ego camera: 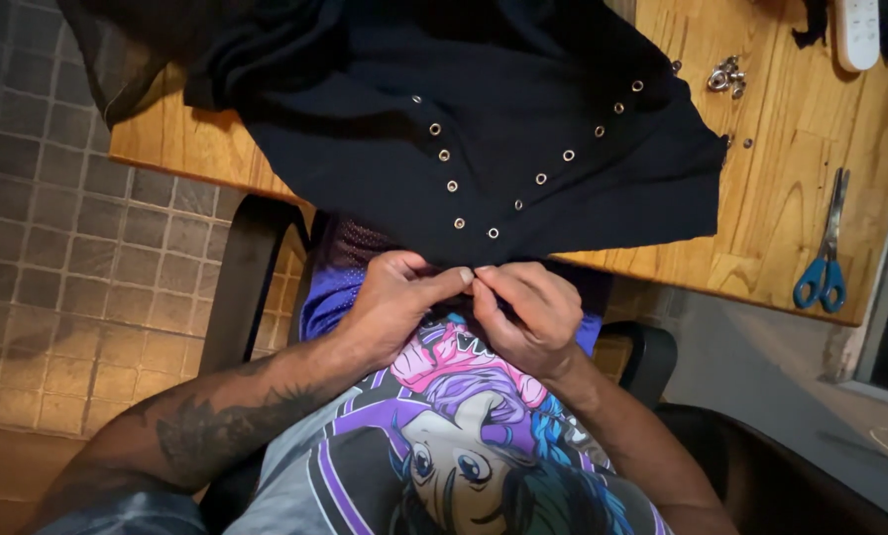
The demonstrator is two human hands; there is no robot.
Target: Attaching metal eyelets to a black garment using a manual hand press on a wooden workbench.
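My left hand (394,302) and my right hand (528,312) meet at the lower edge of the black garment (484,119), where it hangs off the near edge of the counter (761,198). Both grips are closed to a pinch: thumb and forefinger of each hand press together on the cloth's hem, and the tips of the 2 hands touch each other at the middle. Whether anything small sits between the fingertips cannot be told; the fingers cover that spot.

The garment lies spread over the wooden counter, its bulk above my hands and its lowest point drawn down to my grip. 2 rows of metal eyelets (492,233) run across the cloth in a V shape, the point of the V just above my fingers.

Below my hands lies a purple mesh cloth (340,287) on my lap, and below that my printed shirt (464,446) with a cartoon face in pink, purple and blue. My left forearm carries a dark tattoo (216,431).

On the counter to the right of the garment, a small heap of loose metal eyelets (726,77) sits near the far edge, well apart from my hands. Blue-handled scissors (827,248) lie closed near the counter's right edge, handles toward me. A white oblong object (857,30) lies at the top right corner.

A black chair arm (251,277) stands to the left of my lap, over a floor of small grey tiles (48,248).
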